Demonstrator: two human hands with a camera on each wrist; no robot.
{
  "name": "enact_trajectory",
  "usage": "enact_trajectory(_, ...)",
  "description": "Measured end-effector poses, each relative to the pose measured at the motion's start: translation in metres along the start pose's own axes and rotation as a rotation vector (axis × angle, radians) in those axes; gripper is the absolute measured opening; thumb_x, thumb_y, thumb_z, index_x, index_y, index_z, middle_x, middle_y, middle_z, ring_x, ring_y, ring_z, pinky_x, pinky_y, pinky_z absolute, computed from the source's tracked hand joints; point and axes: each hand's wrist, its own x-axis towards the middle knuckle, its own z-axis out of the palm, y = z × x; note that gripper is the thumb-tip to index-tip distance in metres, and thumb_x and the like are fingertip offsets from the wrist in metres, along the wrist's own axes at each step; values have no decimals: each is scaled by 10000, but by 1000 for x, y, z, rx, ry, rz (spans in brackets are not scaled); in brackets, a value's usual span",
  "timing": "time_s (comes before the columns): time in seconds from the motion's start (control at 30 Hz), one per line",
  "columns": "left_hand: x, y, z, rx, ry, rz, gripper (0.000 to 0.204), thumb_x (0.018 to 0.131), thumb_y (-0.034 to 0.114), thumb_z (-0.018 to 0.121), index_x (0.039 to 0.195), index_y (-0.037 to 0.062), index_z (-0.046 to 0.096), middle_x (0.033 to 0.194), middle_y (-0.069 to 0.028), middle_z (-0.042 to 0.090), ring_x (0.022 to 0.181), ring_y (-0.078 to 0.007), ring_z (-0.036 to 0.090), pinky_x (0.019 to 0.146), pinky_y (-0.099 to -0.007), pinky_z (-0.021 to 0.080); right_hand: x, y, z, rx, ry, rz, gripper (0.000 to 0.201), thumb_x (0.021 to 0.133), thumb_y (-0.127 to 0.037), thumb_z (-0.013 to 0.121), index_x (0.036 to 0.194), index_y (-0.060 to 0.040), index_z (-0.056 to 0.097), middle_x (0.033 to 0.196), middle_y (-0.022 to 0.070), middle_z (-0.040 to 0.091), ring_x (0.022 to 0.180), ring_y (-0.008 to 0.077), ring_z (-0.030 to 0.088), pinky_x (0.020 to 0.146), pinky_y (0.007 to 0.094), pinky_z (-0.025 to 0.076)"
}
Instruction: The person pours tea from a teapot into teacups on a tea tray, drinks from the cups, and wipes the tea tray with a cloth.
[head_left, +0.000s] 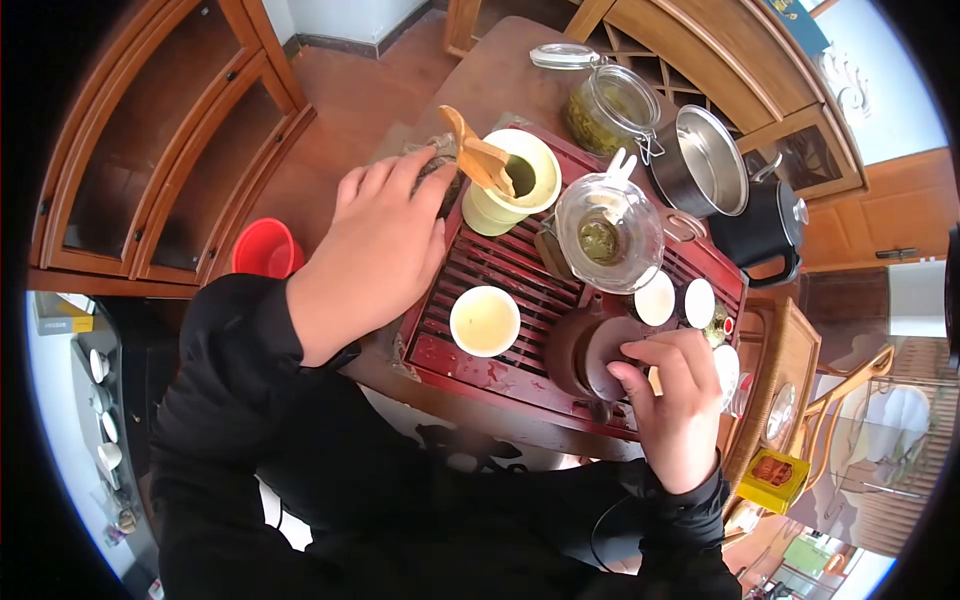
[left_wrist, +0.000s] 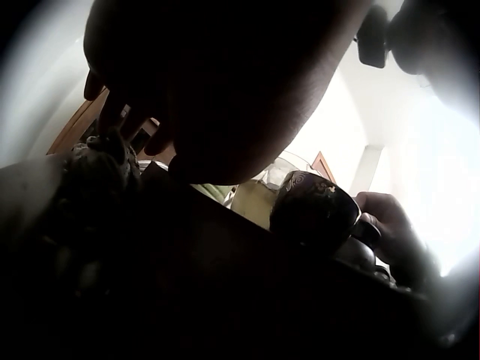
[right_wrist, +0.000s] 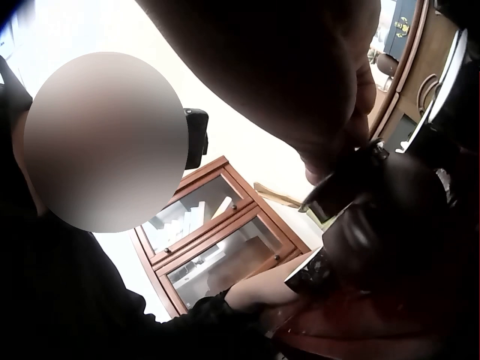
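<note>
In the head view the left hand [head_left: 375,245] lies with loosely bent fingers over a dark, rough-textured object [head_left: 437,172], beside a pale green pot [head_left: 487,213] holding wooden tools [head_left: 484,163]. Whether it bears weight there is unclear. The right hand [head_left: 680,390] pinches the lid [head_left: 608,358] of a brown teapot [head_left: 568,352]; the lid is tilted at the pot's mouth. A white cup [head_left: 485,321] of pale yellow liquid stands left of the teapot. The left wrist view shows the left hand [left_wrist: 225,90] dark above the textured object [left_wrist: 105,165]. The right hand [right_wrist: 322,97] is backlit in the right wrist view.
The slatted red tea tray [head_left: 450,362] also carries a glass vessel [head_left: 640,225] with leaves and several white cups. Behind stand an open glass jar [head_left: 600,125], a metal pot [head_left: 712,165] and a black kettle [head_left: 745,235]. A red bin [head_left: 266,248] is at left, a yellow box [head_left: 773,480] at right.
</note>
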Motion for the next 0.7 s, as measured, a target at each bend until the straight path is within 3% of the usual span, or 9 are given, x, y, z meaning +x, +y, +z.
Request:
enact_trajectory(0.17,-1,0,0,25,-8,2,471,915,106,589,1358,-36,514,1391,-230,518,1288,-376,480,1112,-486,321,-4,6,-24,16,149,147,256,799,-115,813,952,-3,641,886,114,642,834,284,634,756,357,498)
enact_trajectory(0.27,-1,-1,1,33,5,-1,436,916,103,587,1326,-31,524,1356,-219,531,1281,-380,481,1106,-490,326,-22,30,-44,195,456,313,269,983,-266,679,966,-10,601,930,72,603,850,176,612,756,291,476)
enact_trajectory(0.37,-2,2,-2,21,-5,-12,406,917,94,581,1303,-20,529,1307,-214,542,1262,-387,484,1095,-496,332,-37,74,-72,368,605,396,193,1067,-198,557,1034,-8,570,1005,50,619,937,115,597,835,251,486)
enact_trajectory(0.4,-1,2,-4,17,-5,15,406,917,94,581,1303,-20,529,1307,-214,542,1262,-387,484,1095,-496,332,-41,88,-85,328,551,438,139,1058,-131,548,1082,-4,600,1025,9,643,953,75,579,869,232,474)
enact_trajectory(0.47,0,2,-6,48,-93,-11,402,920,88,572,1307,-9,524,1266,-218,551,1247,-396,484,1089,-501,332,-45,113,-89,323,648,507,176,1067,-124,526,1123,6,631,1034,9,662,954,75,580,875,234,473)
enact_trajectory(0.53,1,5,-2,34,-20,44,398,928,89,564,1312,-7,523,1250,-225,558,1230,-405,488,1081,-511,331,-52,142,-94,308,608,583,209,1075,-137,514,1138,10,648,1034,13,671,939,75,579,871,233,472)
enact_trajectory(0.57,2,7,-3,46,-16,35,391,933,91,561,1308,-10,527,1241,-224,561,1224,-406,490,1077,-519,330,-55,155,-93,179,546,643,226,1085,-152,497,1110,11,652,1021,11,669,931,71,575,855,230,469)
enact_trajectory(0.6,2,8,-4,60,-10,24,384,937,92,557,1305,-13,530,1232,-223,565,1219,-408,492,1072,-527,329,-55,163,-85,208,571,615,172,1047,-108,546,1013,17,659,875,4,648,808,75,576,748,247,483)
enact_trajectory(0.7,3,9,-2,102,-4,38,342,947,89,548,1273,-16,550,1200,-225,578,1187,-413,505,1060,-540,329,-57,179,-66,106,488,625,98,995,-65,610,1002,21,656,825,28,638,763,105,597,708,274,494)
